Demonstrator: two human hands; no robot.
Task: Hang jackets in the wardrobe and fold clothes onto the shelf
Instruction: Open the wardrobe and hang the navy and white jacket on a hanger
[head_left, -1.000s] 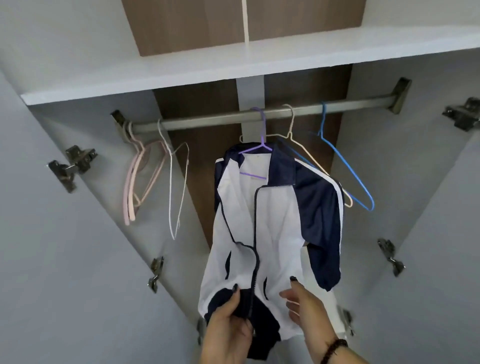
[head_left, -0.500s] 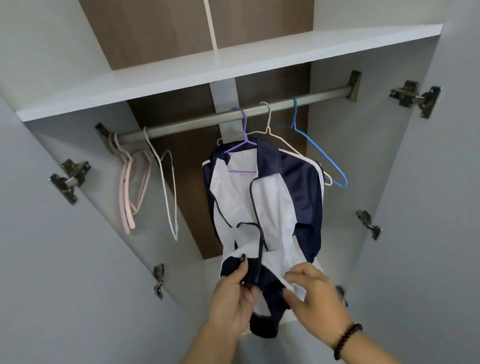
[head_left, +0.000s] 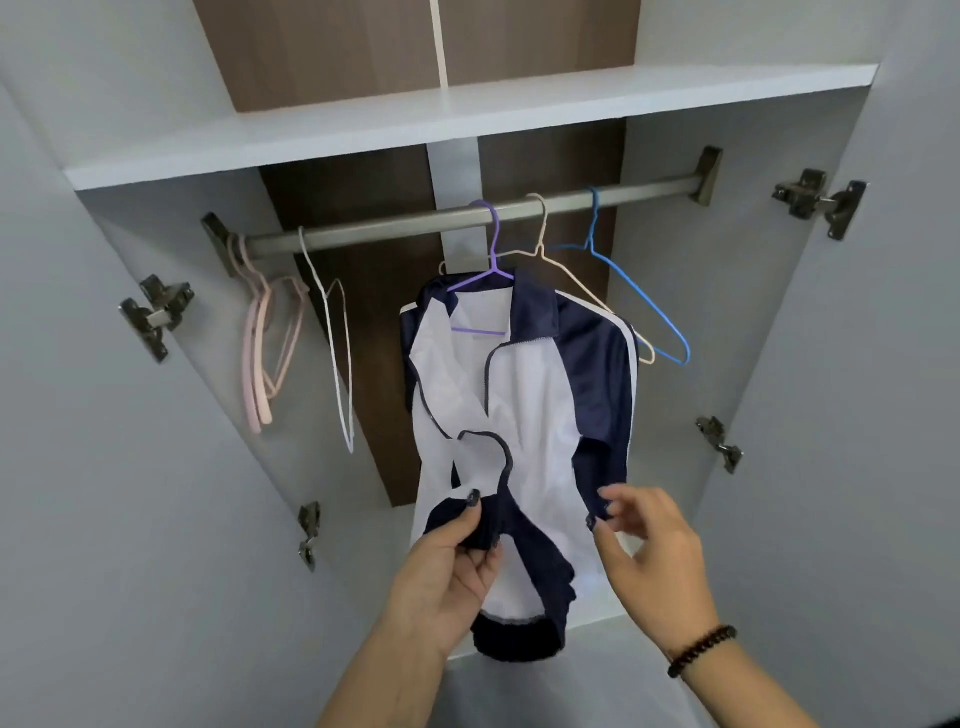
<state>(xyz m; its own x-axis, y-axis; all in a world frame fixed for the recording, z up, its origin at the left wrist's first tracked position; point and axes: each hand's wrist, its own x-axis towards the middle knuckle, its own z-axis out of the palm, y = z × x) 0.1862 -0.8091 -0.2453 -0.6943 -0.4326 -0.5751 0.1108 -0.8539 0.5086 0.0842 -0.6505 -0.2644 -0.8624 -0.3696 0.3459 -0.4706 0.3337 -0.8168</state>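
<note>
1. White wardrobe surrounds us, its rail carrying our jacket on a purple hanger.
2. Our left hand pinches the near navy hem.
3. Our right hand, fingers loosely spread, touches the jacket's right edge.

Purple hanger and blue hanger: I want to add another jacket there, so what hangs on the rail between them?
In the head view, one empty cream wire hanger hangs between the purple hanger carrying the jacket and the blue hanger.
</note>
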